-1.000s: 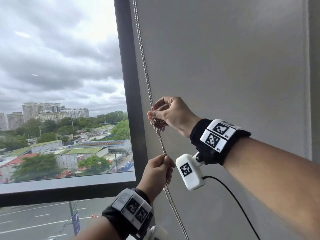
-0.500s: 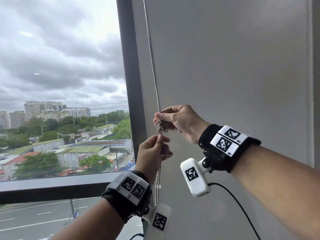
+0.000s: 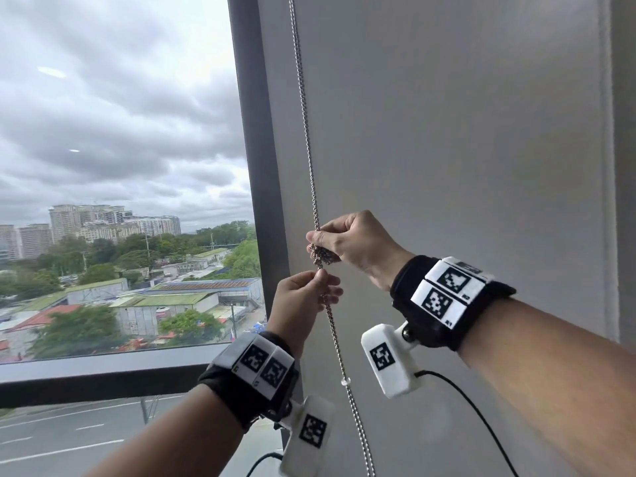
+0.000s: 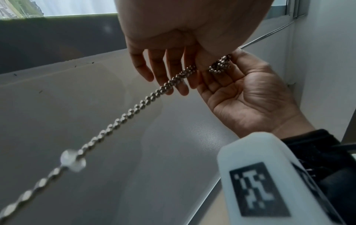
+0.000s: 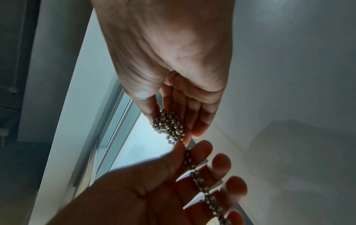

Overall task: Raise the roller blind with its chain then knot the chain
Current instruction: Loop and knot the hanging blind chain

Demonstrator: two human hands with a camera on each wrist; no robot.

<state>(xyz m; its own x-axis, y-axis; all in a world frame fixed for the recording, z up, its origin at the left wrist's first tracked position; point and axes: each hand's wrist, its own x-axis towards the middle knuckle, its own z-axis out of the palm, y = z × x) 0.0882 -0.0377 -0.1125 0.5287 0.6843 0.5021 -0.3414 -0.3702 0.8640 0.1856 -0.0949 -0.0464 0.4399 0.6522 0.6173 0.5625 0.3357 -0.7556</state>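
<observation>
Two hands on the bead chain (image 3: 339,342): right hand (image 3: 351,244) pinches the bunched knot (image 3: 321,258), left hand (image 3: 303,299) pinches just below; tightening apparently remains.

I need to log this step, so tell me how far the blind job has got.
Done, it seems: a bunched knot already sits in the chain. How far the blind is raised cannot be told. In hand: the right hand pinches the knot, the left hand pinches the chain just below. Left, probably: snugging the knot and letting go.
</observation>
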